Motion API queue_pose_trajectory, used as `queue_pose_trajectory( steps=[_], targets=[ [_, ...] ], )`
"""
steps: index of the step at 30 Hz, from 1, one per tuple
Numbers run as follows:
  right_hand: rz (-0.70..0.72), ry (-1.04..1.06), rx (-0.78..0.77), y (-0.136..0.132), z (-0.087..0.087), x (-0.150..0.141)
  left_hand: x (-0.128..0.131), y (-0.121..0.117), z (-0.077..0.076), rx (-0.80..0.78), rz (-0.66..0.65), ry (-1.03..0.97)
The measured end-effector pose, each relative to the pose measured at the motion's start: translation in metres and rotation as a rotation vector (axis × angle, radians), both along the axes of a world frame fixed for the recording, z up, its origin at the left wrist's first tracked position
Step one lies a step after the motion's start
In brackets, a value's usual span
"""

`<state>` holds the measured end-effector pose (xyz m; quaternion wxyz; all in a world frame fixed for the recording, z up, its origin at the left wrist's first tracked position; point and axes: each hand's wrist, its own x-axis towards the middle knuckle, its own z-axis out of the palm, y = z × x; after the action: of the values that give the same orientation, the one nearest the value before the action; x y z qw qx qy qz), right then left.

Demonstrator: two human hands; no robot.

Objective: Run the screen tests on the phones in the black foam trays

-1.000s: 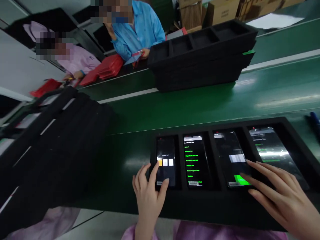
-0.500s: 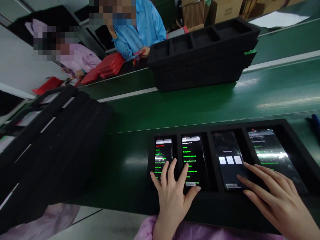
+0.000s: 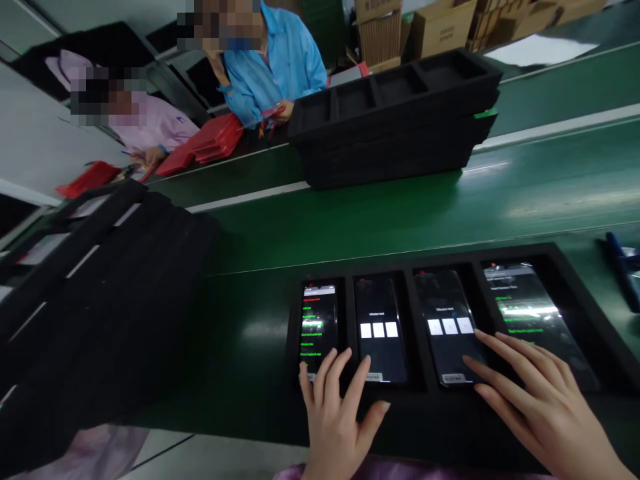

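Observation:
A black foam tray [image 3: 415, 397] lies before me with smartphones in its slots. The leftmost phone [image 3: 320, 327] and the rightmost phone [image 3: 525, 293] show lists of mostly green text. Between them, the second phone [image 3: 380, 353] and the third phone [image 3: 447, 357] both read "Vibrator test" above three white squares. My left hand [image 3: 337, 407] is spread over the lower ends of the two left phones, holding nothing. My right hand [image 3: 540, 393] has its fingers stretched out over the third phone's right edge and the rightmost phone. Whether the fingertips touch the glass I cannot tell.
Stacked black trays stand across the green bench [image 3: 260, 233], the far stack [image 3: 390, 140] at the back and the near stack [image 3: 110, 287] at left. A dark blue pen-like object [image 3: 620, 270] lies at right. Two people sit opposite near red sheets [image 3: 215, 137].
The second phone's screen has switched from a green text list to "Vibrator test" with white squares. My left hand has drawn back slightly towards me. The whole view has shifted a little.

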<state>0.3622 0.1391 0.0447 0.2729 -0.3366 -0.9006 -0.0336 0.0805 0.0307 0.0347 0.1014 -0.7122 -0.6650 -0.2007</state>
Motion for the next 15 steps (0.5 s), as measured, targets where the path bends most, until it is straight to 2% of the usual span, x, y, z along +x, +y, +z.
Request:
queue_pose_trajectory(
  steps=[3, 5, 15],
  targets=[
    [-0.019, -0.004, -0.011, -0.0012, 0.0006, -0.0019, -0.0082, -0.0036, -0.0032, -0.065, -0.063, 0.114],
    [-0.042, -0.003, -0.019, -0.002, 0.0011, -0.0036, -0.0108, -0.0051, -0.0058, -0.087, -0.057, 0.146],
    [-0.091, -0.033, -0.038, -0.006, 0.0026, -0.0069, -0.0078, -0.0044, -0.0097, -0.082, -0.019, 0.13]
  ],
)
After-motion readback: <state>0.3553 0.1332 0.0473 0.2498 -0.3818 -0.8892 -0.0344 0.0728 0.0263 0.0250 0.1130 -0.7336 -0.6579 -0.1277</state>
